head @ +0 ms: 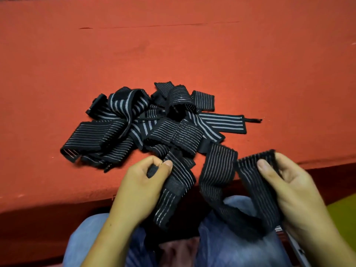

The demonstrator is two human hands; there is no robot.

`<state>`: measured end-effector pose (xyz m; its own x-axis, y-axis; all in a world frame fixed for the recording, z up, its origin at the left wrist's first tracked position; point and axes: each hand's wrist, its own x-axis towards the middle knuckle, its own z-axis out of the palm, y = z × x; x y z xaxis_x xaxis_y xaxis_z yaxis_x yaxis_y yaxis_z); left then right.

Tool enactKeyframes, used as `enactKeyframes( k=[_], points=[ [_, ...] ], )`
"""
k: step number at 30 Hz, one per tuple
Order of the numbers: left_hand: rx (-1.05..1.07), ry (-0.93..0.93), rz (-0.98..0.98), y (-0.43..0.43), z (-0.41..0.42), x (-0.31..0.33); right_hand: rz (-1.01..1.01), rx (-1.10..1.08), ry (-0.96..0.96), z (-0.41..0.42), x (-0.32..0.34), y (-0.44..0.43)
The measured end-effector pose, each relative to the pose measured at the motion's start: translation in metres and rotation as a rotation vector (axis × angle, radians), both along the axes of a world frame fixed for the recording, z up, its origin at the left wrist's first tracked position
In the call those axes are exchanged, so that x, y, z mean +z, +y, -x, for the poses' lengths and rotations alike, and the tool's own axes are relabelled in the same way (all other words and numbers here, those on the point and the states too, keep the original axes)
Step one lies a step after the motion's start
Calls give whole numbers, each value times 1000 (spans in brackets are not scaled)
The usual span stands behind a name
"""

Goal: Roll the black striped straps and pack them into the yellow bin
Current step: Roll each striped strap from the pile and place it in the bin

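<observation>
In the middle of the frame, on the red cloth-covered worktop (57, 64), your heap of loose black elastic straps with thin white stripes (146, 124) lies tangled and unrolled, so nearly all the rolling looks left to do. No finished roll shows, and only a yellow-green patch (344, 214) at the lower right edge might be the bin; you cannot tell from here. Lower centre, your left hand (138, 187) is curled palm inward, its grip pinched shut with thumb and forefinger on one end of the black striped strap you are working (215, 170), which sags in a loop over your lap in blue jeans (231, 253). To the right, your right hand (292, 187) closes its grip on the other end, thumb on top, wrist angled inward
</observation>
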<state>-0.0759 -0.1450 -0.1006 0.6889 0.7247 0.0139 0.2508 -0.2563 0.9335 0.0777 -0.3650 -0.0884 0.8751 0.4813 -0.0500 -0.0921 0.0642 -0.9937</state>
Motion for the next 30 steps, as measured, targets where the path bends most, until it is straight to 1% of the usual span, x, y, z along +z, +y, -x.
enactKeyframes(
  k=[1, 3, 7, 11, 13, 15, 18, 20, 22, 26, 28, 30],
  points=[
    [-18, -12, 12, 0, 0, 1, 57, -6, 50, -10, -8, 3],
    [-34, -21, 5, 0, -2, 1, 205, -14, 49, -29, -25, 16],
    [-31, -22, 14, 3, -6, 0, 468, 25, -137, -60, -50, 45],
    [-25, -73, 47, 5, -1, 0, 571, 105, -143, -65, -49, 62],
    [-32, -68, 68, 5, 1, -1, 639, 118, -204, -62, -45, 63],
    [-34, -65, 88, 3, 2, -2, 576, 218, -167, -54, -39, 59],
    [-25, -73, 118, 3, 4, -3, 404, 516, 20, -32, -33, 45],
    [-24, -64, 122, 4, 7, -3, 385, 676, 67, -18, -27, 34],
    [-24, -44, 128, 7, 10, -4, 382, 771, 90, -7, -19, 27],
    [-2, 10, 147, 19, 23, -1, 427, 1015, 105, 9, -6, 19],
    [35, -9, 165, 26, 30, 2, 445, 1002, 78, 15, -4, 20],
    [44, -40, 209, 29, 34, 5, 488, 869, -34, 17, -7, 22]
  ],
)
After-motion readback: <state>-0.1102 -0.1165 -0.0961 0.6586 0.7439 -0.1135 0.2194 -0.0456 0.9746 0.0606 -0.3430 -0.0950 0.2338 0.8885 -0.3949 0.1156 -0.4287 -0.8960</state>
